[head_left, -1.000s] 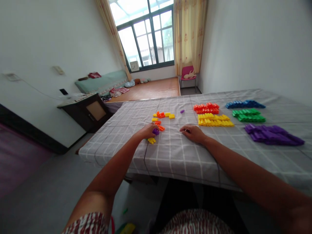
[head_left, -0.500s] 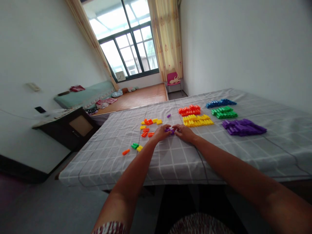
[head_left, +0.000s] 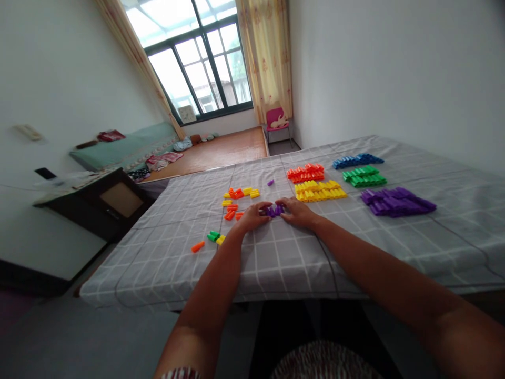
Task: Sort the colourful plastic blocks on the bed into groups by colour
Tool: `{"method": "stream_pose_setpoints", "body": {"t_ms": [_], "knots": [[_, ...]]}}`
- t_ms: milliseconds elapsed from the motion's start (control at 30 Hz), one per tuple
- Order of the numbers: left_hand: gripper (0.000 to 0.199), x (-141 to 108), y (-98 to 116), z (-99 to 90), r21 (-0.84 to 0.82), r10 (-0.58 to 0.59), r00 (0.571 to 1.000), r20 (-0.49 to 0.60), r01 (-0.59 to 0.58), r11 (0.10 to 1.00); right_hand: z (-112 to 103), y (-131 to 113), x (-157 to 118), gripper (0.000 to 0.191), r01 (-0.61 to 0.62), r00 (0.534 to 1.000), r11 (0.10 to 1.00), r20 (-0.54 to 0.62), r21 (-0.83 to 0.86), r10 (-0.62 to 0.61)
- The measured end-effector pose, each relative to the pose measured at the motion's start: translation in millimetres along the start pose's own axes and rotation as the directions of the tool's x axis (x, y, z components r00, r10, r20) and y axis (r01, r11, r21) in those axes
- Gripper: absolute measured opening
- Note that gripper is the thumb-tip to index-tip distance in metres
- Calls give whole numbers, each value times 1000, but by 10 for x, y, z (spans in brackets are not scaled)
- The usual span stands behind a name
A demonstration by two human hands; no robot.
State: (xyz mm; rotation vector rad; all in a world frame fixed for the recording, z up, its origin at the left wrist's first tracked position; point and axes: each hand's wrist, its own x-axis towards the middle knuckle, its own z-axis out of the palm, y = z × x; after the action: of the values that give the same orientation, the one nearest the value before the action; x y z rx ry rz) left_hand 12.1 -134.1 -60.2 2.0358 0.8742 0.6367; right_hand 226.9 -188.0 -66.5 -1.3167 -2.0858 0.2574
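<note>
Small purple plastic pieces (head_left: 275, 211) lie between my two hands at the middle of the grey checked cloth. My left hand (head_left: 253, 215) has its fingers curled against their left side. From the right, the thumb and fingers of my right hand (head_left: 295, 211) pinch at the same cluster. Exactly how the pieces join is too small to tell. Just beyond them is a lone purple piece (head_left: 270, 182). Left of my left hand lie scattered orange pieces (head_left: 237, 194), yellow pieces (head_left: 226, 203), a green pair (head_left: 213, 236) and a single orange piece (head_left: 198, 247).
Sorted piles stand to the right: orange (head_left: 305, 173), yellow (head_left: 320, 191), blue (head_left: 357, 160), green (head_left: 364, 177) and purple (head_left: 397, 202). The covered table (head_left: 165, 268) has its front edge close to me. A dark cabinet (head_left: 94, 205) stands left; a pink chair (head_left: 275, 117) is far back.
My hands have shifted slightly apart, showing more of the purple pieces between them. The view has tilted a little; the piles and scattered pieces keep their places on the cloth.
</note>
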Motion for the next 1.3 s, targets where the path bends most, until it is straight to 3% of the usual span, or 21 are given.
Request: {"method": "stream_pose_setpoints", "body": {"t_ms": [167, 333, 533, 700, 833, 967, 1100, 1200, 1300], "knots": [[62, 27, 5, 134, -110, -47, 998, -34, 43, 993, -7, 17, -6, 52, -29, 999, 999, 22, 15, 28], [60, 26, 31, 95, -211, -41, 999, -19, 36, 977, -31, 17, -13, 49, -9, 1000, 1000, 6, -4, 9], [47, 3, 58, 82, -201, -99, 974, -202, 58, 978, -31, -101, -7, 42, 16, 999, 989, 46, -146, -9], [40, -8, 87, 90, -203, -105, 969, -223, 59, 977, -17, -177, 12, 38, -5, 1000, 984, 25, -178, 9], [36, -32, 145, 78, -152, -93, 966, -243, 57, 987, -60, -145, 23, 50, -70, 997, 990, -1, -120, 71], [37, -61, 191, 63, -89, -68, 980, -185, 52, 995, -133, -45, 19, 61, -97, 993, 995, 69, -33, 99], [37, -70, 198, 54, -16, -34, 996, -77, 33, 999, -162, 75, 0, 50, -133, 980, 991, 156, 27, 127], [36, -63, 179, 57, 39, -7, 998, -61, 9, 999, -145, 117, -3, 43, -195, 971, 980, 145, 25, 189], [37, -55, 154, 63, 59, -4, 998, -59, 8, 998, -134, 98, 12, 48, -233, 965, 972, 132, 35, 227]]}}
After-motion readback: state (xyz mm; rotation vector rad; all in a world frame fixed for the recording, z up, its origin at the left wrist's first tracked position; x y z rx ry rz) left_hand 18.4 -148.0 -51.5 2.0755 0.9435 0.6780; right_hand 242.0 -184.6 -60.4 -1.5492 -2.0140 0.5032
